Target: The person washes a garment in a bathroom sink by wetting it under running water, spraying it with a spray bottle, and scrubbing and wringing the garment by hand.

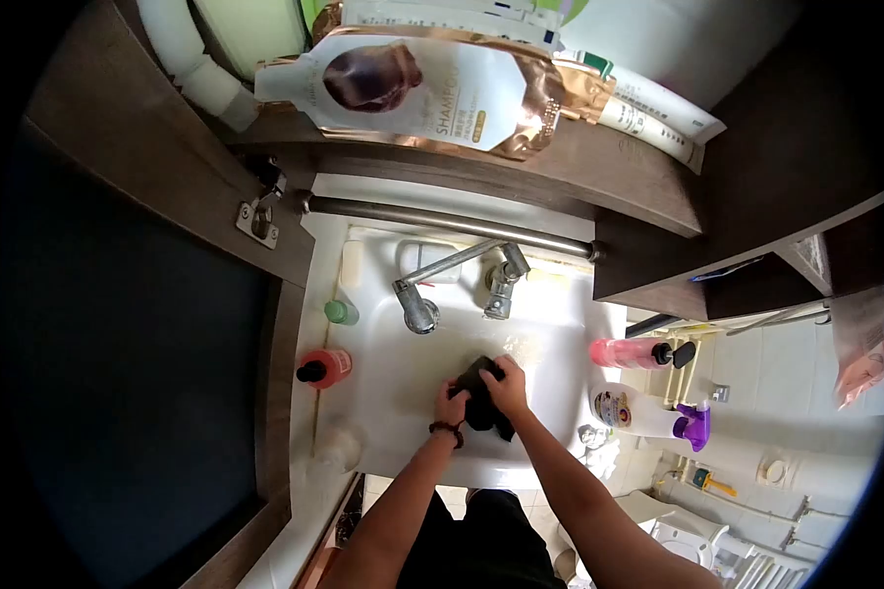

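A bunched dark cloth [480,404] is held low over the white sink basin [393,378], between both hands; its exact kind is not clear. My left hand [449,404], with a dark beaded bracelet at the wrist, grips the cloth's left side. On the other side, my right hand [507,386] has its fingers closed on the upper right part. A loose end of the cloth hangs toward the basin's near side. Beyond the hands stands a metal faucet [501,293], its long spout [419,312] swung to the left.
On the left rim stand a red bottle with a black top [326,368] and a small green bottle [340,312]. A pink pump bottle [631,353] and a purple-topped spray bottle [648,412] are at right. Overhead, a shelf [609,167] holds a shampoo pouch [413,93]; a cabinet door [147,344] hangs open at left.
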`<move>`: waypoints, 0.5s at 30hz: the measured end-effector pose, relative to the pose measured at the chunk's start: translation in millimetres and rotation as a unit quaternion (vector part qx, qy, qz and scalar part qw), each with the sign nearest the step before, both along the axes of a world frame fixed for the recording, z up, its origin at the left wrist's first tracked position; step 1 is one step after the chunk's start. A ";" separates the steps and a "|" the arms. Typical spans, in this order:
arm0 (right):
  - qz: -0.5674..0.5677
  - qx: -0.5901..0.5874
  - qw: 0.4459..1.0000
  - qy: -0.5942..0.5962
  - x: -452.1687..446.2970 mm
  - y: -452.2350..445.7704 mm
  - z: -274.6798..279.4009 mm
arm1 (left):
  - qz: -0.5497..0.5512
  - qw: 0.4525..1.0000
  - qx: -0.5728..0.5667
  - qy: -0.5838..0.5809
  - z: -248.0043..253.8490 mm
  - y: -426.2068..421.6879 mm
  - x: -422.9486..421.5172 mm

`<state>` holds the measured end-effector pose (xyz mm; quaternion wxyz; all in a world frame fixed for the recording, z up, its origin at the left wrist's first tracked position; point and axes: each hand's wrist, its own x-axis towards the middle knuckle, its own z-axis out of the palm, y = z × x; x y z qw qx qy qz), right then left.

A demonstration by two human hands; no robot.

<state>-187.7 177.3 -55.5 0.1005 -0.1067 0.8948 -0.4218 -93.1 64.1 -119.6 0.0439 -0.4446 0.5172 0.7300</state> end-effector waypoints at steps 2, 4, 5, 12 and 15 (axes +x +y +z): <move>0.010 -0.244 0.969 -0.026 6.8 22.6 8.2 | -0.032 0.999 -0.008 0.022 -3.3 -7.7 4.3; -0.041 -0.146 0.975 -0.164 12.6 40.6 22.4 | -0.069 0.996 -0.018 0.044 3.4 -8.9 8.1; -0.089 -0.049 0.950 -0.295 14.1 45.1 30.5 | -0.114 0.983 -0.101 0.102 11.2 -8.5 9.4; 0.029 0.212 0.971 0.107 53.3 5.0 1.9 | -0.206 0.888 -0.410 0.033 56.4 12.0 -2.7; 0.037 0.207 0.966 0.150 48.4 5.9 -10.1 | -0.278 0.770 -0.571 0.060 51.0 11.2 -8.0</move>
